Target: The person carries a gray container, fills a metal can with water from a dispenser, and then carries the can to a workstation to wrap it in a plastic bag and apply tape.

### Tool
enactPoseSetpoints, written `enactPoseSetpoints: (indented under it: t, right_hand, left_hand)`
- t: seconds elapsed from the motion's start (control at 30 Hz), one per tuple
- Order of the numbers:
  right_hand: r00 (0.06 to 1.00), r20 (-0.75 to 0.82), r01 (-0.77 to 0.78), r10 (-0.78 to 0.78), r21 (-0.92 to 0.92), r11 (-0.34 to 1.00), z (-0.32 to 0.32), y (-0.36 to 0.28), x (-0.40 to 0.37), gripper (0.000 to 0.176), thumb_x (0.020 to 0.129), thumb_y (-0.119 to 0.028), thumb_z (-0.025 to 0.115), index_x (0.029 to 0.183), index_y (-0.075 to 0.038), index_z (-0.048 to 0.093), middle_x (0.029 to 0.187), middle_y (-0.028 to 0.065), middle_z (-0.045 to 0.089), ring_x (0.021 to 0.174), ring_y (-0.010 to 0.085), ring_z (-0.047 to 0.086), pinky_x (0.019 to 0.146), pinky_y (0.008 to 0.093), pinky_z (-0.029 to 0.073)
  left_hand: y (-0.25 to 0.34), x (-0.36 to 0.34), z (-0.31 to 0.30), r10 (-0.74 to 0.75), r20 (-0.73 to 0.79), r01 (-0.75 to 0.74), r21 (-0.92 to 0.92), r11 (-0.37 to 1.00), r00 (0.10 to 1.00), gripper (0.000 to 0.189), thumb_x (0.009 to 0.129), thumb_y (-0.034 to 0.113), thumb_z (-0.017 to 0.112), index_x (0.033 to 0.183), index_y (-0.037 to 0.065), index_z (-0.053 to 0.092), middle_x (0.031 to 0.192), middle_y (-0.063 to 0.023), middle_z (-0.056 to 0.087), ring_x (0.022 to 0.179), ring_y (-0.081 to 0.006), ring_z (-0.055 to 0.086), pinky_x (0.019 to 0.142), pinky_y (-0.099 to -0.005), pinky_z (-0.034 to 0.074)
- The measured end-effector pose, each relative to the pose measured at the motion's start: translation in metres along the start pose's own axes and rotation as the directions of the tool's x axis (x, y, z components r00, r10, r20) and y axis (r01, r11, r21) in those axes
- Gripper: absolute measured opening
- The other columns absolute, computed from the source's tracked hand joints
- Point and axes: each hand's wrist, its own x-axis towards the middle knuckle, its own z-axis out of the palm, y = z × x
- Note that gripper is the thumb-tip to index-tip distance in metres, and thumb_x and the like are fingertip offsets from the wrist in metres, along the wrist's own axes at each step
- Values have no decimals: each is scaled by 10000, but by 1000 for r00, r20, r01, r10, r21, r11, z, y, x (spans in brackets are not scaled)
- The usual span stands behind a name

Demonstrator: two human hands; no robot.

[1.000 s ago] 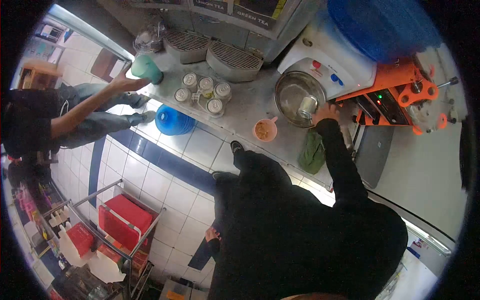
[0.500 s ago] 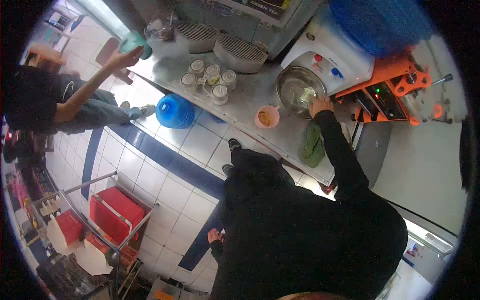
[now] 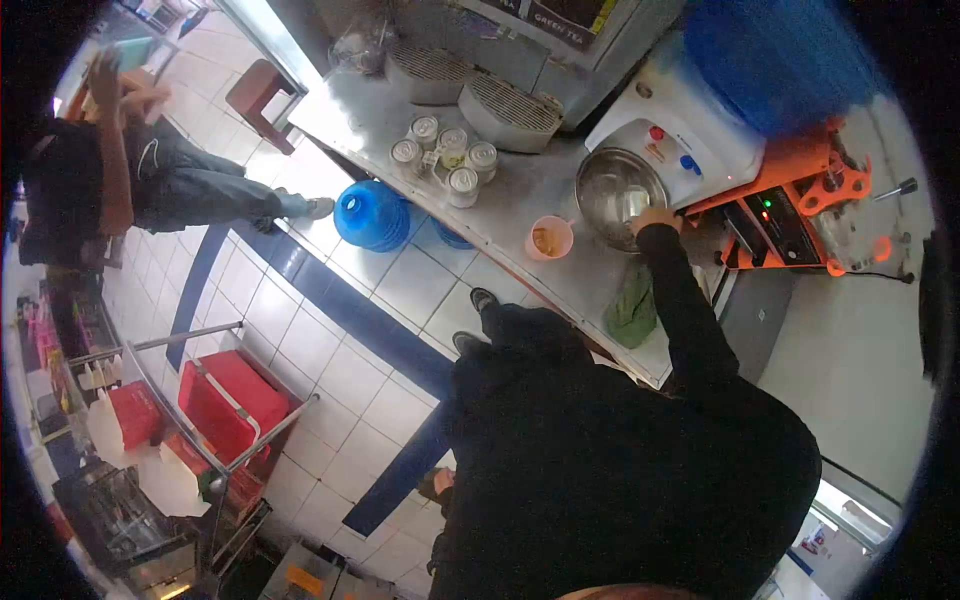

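My right hand [image 3: 657, 219] is at the near right rim of a shiny metal bowl [image 3: 592, 190], its fingers closed over the edge. Inside the bowl is a bright patch that could be a clear object or a reflection. A pink cup [image 3: 549, 240] with something yellowish-brown in it stands left of the bowl. Nearer to me lies a crumpled green cloth [image 3: 630, 312], beside my right forearm. Low beside my body hangs my left hand [image 3: 441, 483], mostly covered by the black sleeve. Its visible fingers look curled, and any content is hidden.
Several lidded jars [image 3: 462, 186] stand on the metal counter [image 3: 540, 185], before two grey drip trays [image 3: 512, 112]. A white water dispenser [image 3: 660, 120] and orange machine [image 3: 770, 215] are behind the bowl. On the floor are a blue water bottle [image 3: 370, 215] and red seat [image 3: 232, 390]. Another person [image 3: 80, 185] stands left.
My view has shifted slightly, moving the counter things right and down in the picture. My right hand remains at the bowl. The other person has drawn back from the counter with the green container.
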Motion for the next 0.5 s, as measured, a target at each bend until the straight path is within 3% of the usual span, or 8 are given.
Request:
enactPoseSetpoints:
  t: [0.07, 0.23, 0.33, 0.37, 0.4, 0.43, 0.47, 0.5]
  right_hand:
    - [1000, -2, -18, 18, -4, 1000, 19, 13, 21, 451, 860, -365, 552, 1278, -195, 545, 1264, 154, 504, 1175, 358, 462, 975, 473, 381]
    - [967, -159, 237, -199, 267, 934, 59, 19, 89, 600, 859, -445, 551, 1393, -230, 379, 1310, 182, 510, 1184, 339, 512, 969, 492, 418]
    - [981, -3, 188, -193, 229, 955, 83, 15, 145, 691, 852, -448, 569, 1443, -244, 275, 1345, 207, 476, 1198, 348, 509, 987, 495, 412]
    - [980, -70, 201, -188, 334, 921, 88, 11, 155, 636, 749, -265, 711, 1308, -143, 433, 1235, 191, 538, 1130, 378, 527, 915, 474, 446]
    - [980, -68, 201, -189, 335, 921, 93, 15, 161, 636, 749, -265, 711, 1308, -143, 433, 1235, 191, 538, 1130, 378, 527, 915, 474, 446]
    - [956, -80, 291, -281, 356, 888, 78, 18, 151, 612, 729, -244, 735, 1257, -125, 449, 1177, 185, 563, 1091, 381, 546, 883, 465, 459]
    - [924, -97, 377, -369, 376, 846, 74, 20, 151, 589, 709, -224, 759, 1205, -107, 465, 1118, 178, 588, 1052, 384, 566, 851, 457, 472]
    - [924, -99, 378, -370, 379, 845, 85, 21, 155, 589, 709, -224, 759, 1205, -107, 465, 1118, 178, 588, 1052, 384, 566, 851, 457, 472]
  left_hand:
    - [9, 4, 5, 39, -35, -42, -91, 995, 999, 230, 761, 243, 609, 698, 22, 604, 735, -214, 605, 697, -403, 584, 628, -456, 474]
    - [28, 20, -3, 183, -89, -189, -63, 980, 979, 224, 777, 233, 598, 705, 21, 605, 723, -197, 612, 673, -386, 594, 623, -448, 476]
    - [22, 29, -17, 342, -171, -338, 54, 939, 924, 221, 787, 227, 592, 708, 21, 606, 715, -187, 616, 658, -376, 600, 620, -444, 477]
    - [19, 34, -19, 400, -195, -384, 116, 916, 895, 220, 791, 225, 589, 710, 21, 606, 713, -184, 617, 653, -372, 602, 619, -442, 477]
    - [11, 36, -27, 399, -194, -383, 118, 916, 896, 220, 791, 225, 589, 710, 21, 606, 713, -184, 617, 653, -372, 602, 619, -442, 477]
    - [-3, 40, -40, 43, 41, -19, -458, 889, 998, 219, 805, 216, 581, 698, 27, 604, 701, -153, 617, 627, -324, 604, 590, -427, 475]
    - [27, 37, -79, -142, 424, 436, -760, 482, 895, 222, 820, 208, 572, 686, 33, 602, 690, -122, 617, 600, -277, 606, 561, -411, 473]
    - [86, 3, -79, -504, 64, 194, -958, 211, 861, 269, 856, 238, 532, 665, 59, 596, 653, -80, 596, 550, -187, 565, 489, -383, 440]
